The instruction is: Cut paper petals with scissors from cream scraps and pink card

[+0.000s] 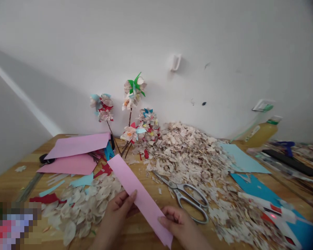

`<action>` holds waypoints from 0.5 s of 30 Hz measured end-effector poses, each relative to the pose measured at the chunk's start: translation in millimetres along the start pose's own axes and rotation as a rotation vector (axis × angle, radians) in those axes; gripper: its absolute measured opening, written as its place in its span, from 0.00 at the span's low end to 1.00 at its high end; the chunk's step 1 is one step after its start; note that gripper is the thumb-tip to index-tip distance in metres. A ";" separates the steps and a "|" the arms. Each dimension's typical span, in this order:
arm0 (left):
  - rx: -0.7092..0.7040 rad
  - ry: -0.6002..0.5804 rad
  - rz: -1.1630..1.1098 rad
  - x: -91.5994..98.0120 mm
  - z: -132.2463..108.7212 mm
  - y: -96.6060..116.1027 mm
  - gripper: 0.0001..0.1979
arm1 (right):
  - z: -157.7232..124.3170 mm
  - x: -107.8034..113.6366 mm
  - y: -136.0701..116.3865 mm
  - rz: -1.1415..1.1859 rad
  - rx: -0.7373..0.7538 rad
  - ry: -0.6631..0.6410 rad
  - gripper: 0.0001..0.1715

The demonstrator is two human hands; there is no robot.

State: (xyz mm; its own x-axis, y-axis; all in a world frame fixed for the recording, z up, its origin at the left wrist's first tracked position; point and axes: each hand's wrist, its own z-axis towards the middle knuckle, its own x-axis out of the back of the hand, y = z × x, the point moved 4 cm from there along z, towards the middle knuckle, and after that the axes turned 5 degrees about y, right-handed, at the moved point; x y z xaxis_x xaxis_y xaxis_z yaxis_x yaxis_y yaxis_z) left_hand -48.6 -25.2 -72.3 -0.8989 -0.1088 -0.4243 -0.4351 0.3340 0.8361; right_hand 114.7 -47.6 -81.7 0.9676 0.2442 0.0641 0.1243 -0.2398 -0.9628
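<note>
A long strip of pink paper (143, 196) slants across the front middle of the table, held up by both hands. My left hand (123, 205) pinches it around its middle, thumb on top. Nearer its lower end, my right hand (176, 222) grips the strip between thumb and curled fingers. Silver scissors (181, 194) lie partly spread on the table just beyond my right hand. To the left of my left hand is a heap of pale, petal-like pieces (86, 205).
A large pile of whitish flakes (190, 149) leans towards the wall. Handmade flowers on twigs (131, 92) stand behind. Pink sheets (78, 147) lie at left; blue paper (258, 189), a white glue gun (279, 215) with a red light and a bottle of yellow liquid (263, 132) are at right.
</note>
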 end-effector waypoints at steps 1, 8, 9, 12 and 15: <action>0.012 -0.019 -0.010 -0.6 0.6 -1.7 0.12 | 0.5 0.8 -0.6 -0.001 -0.013 0.013 0.20; 0.055 -0.056 0.062 -9.2 -2.0 -5.9 0.13 | 1.0 0.7 1.7 -0.008 -0.009 -0.001 0.17; 0.048 -0.047 0.074 -8.5 -2.1 -5.0 0.12 | 0.9 0.0 4.4 -0.003 -0.029 -0.013 0.17; 0.031 -0.008 0.086 -4.3 -1.5 -4.3 0.11 | 1.0 -2.0 11.7 0.025 -0.104 -0.021 0.20; 0.048 -0.034 0.118 -4.7 -0.3 -6.0 0.12 | 2.3 -0.6 11.1 0.054 -0.082 0.033 0.22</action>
State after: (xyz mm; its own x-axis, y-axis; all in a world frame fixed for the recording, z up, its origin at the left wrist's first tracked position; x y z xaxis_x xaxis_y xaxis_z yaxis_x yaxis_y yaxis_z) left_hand -41.8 -27.0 -75.2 -0.9411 -0.0346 -0.3364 -0.3230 0.3870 0.8636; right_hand 115.0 -48.3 -93.1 0.9800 0.1975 0.0223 0.0877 -0.3287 -0.9404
